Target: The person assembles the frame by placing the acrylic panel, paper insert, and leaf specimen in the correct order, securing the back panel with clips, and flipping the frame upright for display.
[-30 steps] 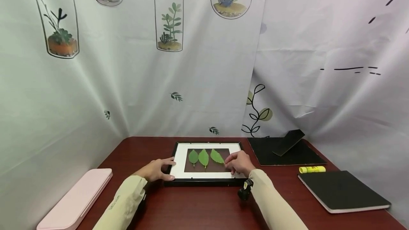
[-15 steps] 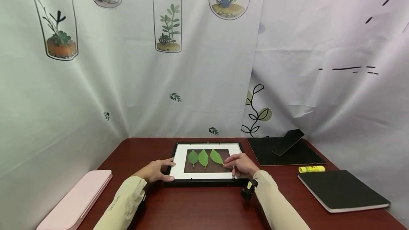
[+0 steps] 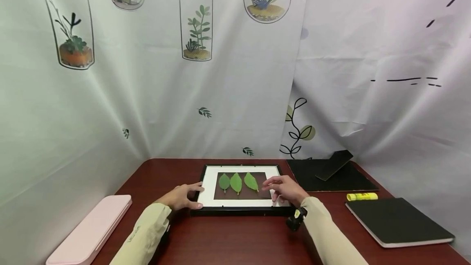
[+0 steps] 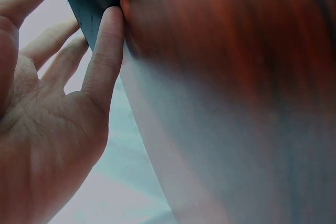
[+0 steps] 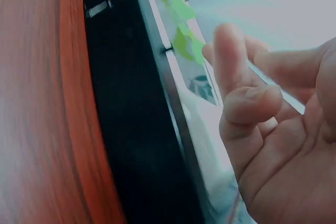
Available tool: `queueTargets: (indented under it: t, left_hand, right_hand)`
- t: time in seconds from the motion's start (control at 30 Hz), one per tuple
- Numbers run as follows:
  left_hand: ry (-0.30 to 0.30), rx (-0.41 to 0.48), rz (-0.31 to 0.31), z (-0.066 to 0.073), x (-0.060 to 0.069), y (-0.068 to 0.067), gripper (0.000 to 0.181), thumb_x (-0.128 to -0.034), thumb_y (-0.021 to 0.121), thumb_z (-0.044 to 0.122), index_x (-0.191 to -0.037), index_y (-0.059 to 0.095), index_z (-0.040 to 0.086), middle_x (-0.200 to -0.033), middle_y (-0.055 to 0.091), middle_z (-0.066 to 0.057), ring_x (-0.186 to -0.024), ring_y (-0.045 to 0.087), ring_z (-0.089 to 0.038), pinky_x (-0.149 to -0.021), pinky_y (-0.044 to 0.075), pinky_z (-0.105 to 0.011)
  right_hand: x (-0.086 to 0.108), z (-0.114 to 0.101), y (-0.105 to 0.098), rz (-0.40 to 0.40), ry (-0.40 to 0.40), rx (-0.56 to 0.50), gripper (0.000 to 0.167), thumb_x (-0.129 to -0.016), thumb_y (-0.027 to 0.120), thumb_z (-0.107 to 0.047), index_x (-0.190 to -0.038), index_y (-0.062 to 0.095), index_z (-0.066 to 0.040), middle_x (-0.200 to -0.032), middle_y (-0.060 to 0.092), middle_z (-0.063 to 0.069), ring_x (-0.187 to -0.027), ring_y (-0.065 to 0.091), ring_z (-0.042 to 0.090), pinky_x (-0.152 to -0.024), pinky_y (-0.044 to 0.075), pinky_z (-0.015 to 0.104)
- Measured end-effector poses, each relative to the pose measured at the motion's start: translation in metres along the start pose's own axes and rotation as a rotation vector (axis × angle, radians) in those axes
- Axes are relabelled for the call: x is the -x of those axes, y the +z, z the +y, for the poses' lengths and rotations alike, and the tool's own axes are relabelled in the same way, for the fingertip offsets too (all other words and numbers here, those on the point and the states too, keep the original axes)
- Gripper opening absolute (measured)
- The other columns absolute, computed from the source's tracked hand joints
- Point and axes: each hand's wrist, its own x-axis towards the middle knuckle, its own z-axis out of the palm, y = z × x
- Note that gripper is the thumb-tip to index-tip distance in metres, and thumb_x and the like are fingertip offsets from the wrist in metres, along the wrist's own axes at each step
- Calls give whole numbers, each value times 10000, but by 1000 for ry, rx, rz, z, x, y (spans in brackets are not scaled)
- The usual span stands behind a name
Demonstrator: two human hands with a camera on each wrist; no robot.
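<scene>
A black picture frame [image 3: 243,212] with a white mat [image 3: 209,181] lies flat on the table. On its dark middle area sit three green leaves in a row, a left leaf [image 3: 224,181], a middle leaf [image 3: 236,183] and a right leaf [image 3: 251,181]. The right leaf leans, its stem toward lower right. My left hand [image 3: 180,197] rests at the frame's left edge with fingers extended; the left wrist view shows fingertips [image 4: 111,17] touching the black rim. My right hand [image 3: 288,189] hovers over the frame's right side, fingers loosely bent, holding nothing, just right of that leaf.
A black backing board [image 3: 305,171] with a raised stand leg [image 3: 334,165] lies at the back right. Nearer stand a yellow glue stick [image 3: 362,196] and a black notebook [image 3: 399,221]. A pink case [image 3: 90,230] is at the left. A printed curtain [image 3: 235,93] closes the back.
My right hand has drawn away from the right leaf's stem toward the right, and its fingers have loosened. The left hand stays at the frame's edge. The leaves look the same.
</scene>
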Motion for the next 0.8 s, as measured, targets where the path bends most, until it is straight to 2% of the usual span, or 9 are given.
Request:
queueTargets:
  t: [0.13, 0.27, 0.37, 0.47, 0.6, 0.7, 0.8]
  left_hand:
    - [-2, -6, 3, 3, -2, 0, 603, -786, 861, 290, -1335, 657, 145, -1562, 473, -91, -1270, 602, -341, -1009, 498, -515]
    - [11, -16, 11, 5, -2, 0, 583, -785, 862, 287, -1315, 669, 138, -1554, 481, -99, -1241, 621, -332, -1003, 506, -509]
    - [30, -17, 26, 3, -1, 1, 577, -781, 866, 294, -1298, 675, 124, -1538, 493, -129, -1201, 641, -319, -986, 517, -502]
    - [54, -13, 42, 0, 1, 1, 606, -769, 876, 297, -1302, 665, 102, -1482, 540, -168, -1130, 666, -288, -951, 536, -486]
    - [63, 36, 50, -4, 5, 0, 700, -736, 901, 263, -1338, 617, 48, -1280, 667, -189, -1059, 688, -277, -900, 553, -477]
    - [63, 93, 43, -5, 8, -2, 769, -708, 917, 225, -1359, 578, -3, -1183, 700, -195, -1037, 702, -297, -885, 563, -477]
    - [71, 136, 35, -6, 11, -2, 810, -693, 926, 195, -1370, 551, -42, -1199, 685, -231, -1017, 715, -315, -874, 579, -465]
  right_hand:
    - [10, -1, -17, 8, -73, 164, 281, -1014, 558, -105, -1231, 654, 46, -1144, 730, 221, -594, 627, 103, -492, 410, 239]
    - [22, 0, -27, 89, -140, 423, 221, -947, 674, -122, -1130, 704, -2, -968, 741, 131, -651, 610, 114, -552, 450, 246]
    - [29, 3, -30, 150, -148, 574, 273, -859, 786, -164, -1094, 717, -43, -936, 707, 73, -732, 573, 134, -642, 468, 260]
    - [34, 6, -30, 185, -99, 608, 432, -766, 873, -200, -1142, 703, -70, -1040, 681, 101, -880, 582, 190, -752, 506, 342]
    - [38, 9, -30, 171, -22, 594, 650, -703, 920, -223, -1272, 641, -78, -1229, 636, 156, -1098, 601, 293, -928, 519, 508]
    - [39, 11, -28, 142, 9, 576, 776, -691, 929, -225, -1355, 576, -35, -1279, 635, 172, -1148, 607, 315, -988, 494, 556]
    - [38, 14, -27, 131, 30, 567, 839, -680, 934, -208, -1384, 538, 20, -1263, 653, 176, -1141, 622, 304, -1003, 488, 546]
